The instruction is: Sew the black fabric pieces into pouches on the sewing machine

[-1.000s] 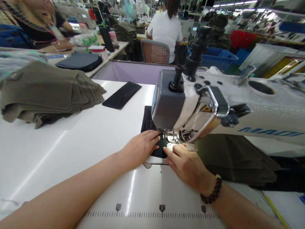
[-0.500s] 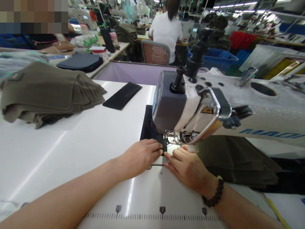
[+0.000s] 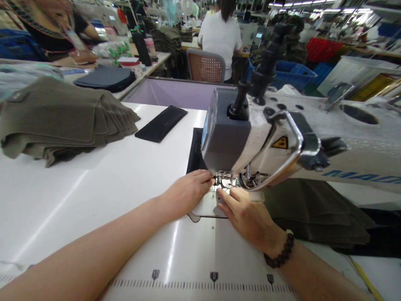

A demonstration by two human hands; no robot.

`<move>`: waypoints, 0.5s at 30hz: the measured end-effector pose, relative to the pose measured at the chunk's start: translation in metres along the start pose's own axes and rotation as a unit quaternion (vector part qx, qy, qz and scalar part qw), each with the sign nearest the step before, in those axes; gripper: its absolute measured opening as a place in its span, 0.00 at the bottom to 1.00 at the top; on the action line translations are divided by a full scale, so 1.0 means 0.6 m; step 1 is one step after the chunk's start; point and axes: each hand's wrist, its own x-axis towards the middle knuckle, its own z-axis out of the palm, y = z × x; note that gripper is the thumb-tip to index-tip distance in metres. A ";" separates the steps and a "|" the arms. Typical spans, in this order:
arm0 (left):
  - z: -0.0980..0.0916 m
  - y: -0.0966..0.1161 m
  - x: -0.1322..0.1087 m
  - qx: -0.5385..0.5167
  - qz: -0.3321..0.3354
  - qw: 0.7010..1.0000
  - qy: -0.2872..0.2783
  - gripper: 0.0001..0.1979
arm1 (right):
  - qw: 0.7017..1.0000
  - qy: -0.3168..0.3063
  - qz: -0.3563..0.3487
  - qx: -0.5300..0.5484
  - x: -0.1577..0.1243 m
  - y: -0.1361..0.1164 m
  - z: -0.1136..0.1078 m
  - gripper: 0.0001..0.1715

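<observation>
Black fabric panel [image 3: 194,155] is lying at twelve o'clock from the left hand [image 3: 188,193] (nearer than the right hand [image 3: 247,217]), its long axis running twelve-to-six; both hands are resting flat, gripping nothing.

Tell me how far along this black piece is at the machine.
Done: most of the black piece lies past the presser foot. In hand: left hand and right hand sit at the foot. Left: a black strip lies apart, untouched.

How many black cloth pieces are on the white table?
2: a black strip lying loose left of the sewing machine, another black piece beneath its head. More may be hidden.
</observation>
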 end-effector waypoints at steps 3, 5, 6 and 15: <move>0.006 -0.004 0.000 0.005 0.002 1.000 0.017 0.08 | 1.000 -0.013 0.002 0.002 -0.001 0.001 0.000 0.12; 0.008 -0.004 0.000 0.006 0.005 1.000 0.026 0.08 | 1.000 -0.018 0.004 0.003 -0.001 0.002 0.001 0.13; 0.008 -0.004 0.000 0.006 0.005 1.000 0.027 0.08 | 1.000 -0.019 0.006 0.003 -0.001 0.002 0.001 0.13; 0.007 -0.006 0.004 0.006 -0.015 1.000 0.010 0.08 | 1.000 -0.002 0.001 -0.006 -0.001 0.001 0.000 0.12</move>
